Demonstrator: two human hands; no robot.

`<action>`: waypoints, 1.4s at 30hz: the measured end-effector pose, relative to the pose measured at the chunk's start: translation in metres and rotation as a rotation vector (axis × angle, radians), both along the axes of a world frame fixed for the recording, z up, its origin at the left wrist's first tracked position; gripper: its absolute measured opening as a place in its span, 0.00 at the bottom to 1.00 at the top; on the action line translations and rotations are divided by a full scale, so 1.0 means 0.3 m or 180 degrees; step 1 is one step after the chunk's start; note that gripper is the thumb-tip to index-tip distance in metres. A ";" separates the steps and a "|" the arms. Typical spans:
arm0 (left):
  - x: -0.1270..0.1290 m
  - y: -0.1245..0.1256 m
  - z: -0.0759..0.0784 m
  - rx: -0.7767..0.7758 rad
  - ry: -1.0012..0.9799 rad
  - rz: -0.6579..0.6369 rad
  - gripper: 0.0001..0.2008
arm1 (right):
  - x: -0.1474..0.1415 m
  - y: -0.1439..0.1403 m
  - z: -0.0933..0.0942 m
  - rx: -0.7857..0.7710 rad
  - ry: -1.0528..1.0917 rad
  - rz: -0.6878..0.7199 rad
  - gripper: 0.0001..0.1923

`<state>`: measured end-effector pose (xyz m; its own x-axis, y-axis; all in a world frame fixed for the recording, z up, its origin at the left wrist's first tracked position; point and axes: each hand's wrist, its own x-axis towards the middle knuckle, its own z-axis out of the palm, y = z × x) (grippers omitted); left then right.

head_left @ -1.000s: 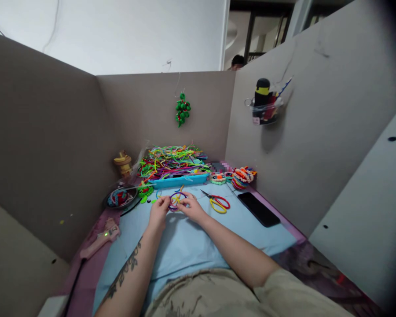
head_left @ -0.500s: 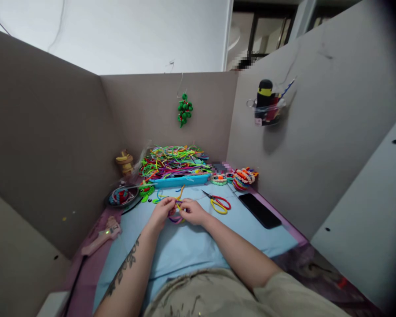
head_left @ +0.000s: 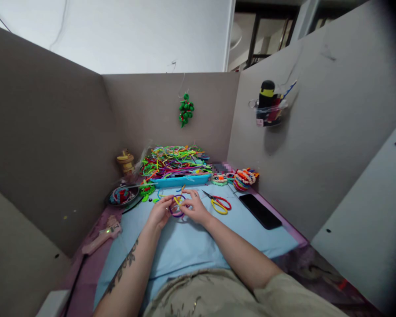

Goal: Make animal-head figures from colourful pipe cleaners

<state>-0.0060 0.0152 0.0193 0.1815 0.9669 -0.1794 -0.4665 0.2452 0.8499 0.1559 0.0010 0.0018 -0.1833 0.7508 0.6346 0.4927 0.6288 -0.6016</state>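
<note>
Between my hands, over the blue cloth (head_left: 198, 246), is a purple ring of bent pipe cleaner (head_left: 177, 216) with yellow strands across it. My left hand (head_left: 160, 212) pinches the ring's left side. At its right side my right hand (head_left: 195, 208) holds a yellow strand between thumb and finger, its other fingers raised. Just beyond my hands lie a few loose yellow, blue and orange pipe cleaner pieces (head_left: 161, 193). Scissors (head_left: 219, 204) with one red and one yellow handle rest to the right of my right hand.
A blue tray (head_left: 181, 181) heaped with colourful pipe cleaners stands at the back. A black phone (head_left: 260, 211) lies on the right, near a striped craft piece (head_left: 244, 179). On the left are a pink glue gun (head_left: 102, 237) and a dark round dish (head_left: 132, 203). Grey partitions enclose the table.
The purple piece has turned so that its ring faces me, with yellow across it. My right hand's fingers have lifted and spread, while the thumb and a finger stay at the strand.
</note>
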 end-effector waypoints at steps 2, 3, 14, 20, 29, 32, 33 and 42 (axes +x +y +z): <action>-0.004 0.000 0.003 -0.0040 -0.0066 -0.0097 0.12 | 0.003 0.014 -0.008 -0.0320 0.0265 0.0030 0.05; -0.006 0.000 0.005 -0.0044 -0.0095 -0.0153 0.13 | 0.004 0.022 -0.014 -0.0527 0.0388 0.0085 0.07; -0.001 -0.005 0.000 -0.0109 0.0436 -0.0108 0.06 | 0.016 0.029 -0.007 -0.0345 0.0527 -0.0388 0.07; 0.004 0.009 -0.032 0.0657 0.1232 0.0319 0.12 | -0.006 -0.013 0.010 -0.0090 -0.0186 0.0010 0.08; 0.009 0.003 -0.020 0.0803 0.1056 0.0103 0.13 | -0.006 -0.009 0.007 -0.0233 0.0158 0.0272 0.08; 0.005 -0.003 -0.008 0.0617 0.0848 0.0058 0.15 | -0.005 -0.006 0.002 -0.0260 0.0120 0.0266 0.08; 0.004 -0.005 -0.006 0.0543 0.0783 0.0046 0.15 | -0.006 -0.005 0.000 -0.0263 0.0117 0.0243 0.08; 0.001 -0.006 -0.003 0.0528 0.0762 -0.0020 0.14 | -0.008 -0.001 -0.007 -0.0275 0.0068 0.0181 0.08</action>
<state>-0.0057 0.0133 0.0183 0.1591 0.9856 -0.0574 -0.2466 0.0960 0.9643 0.1534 0.0008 -0.0003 -0.2143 0.7917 0.5720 0.4443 0.6006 -0.6648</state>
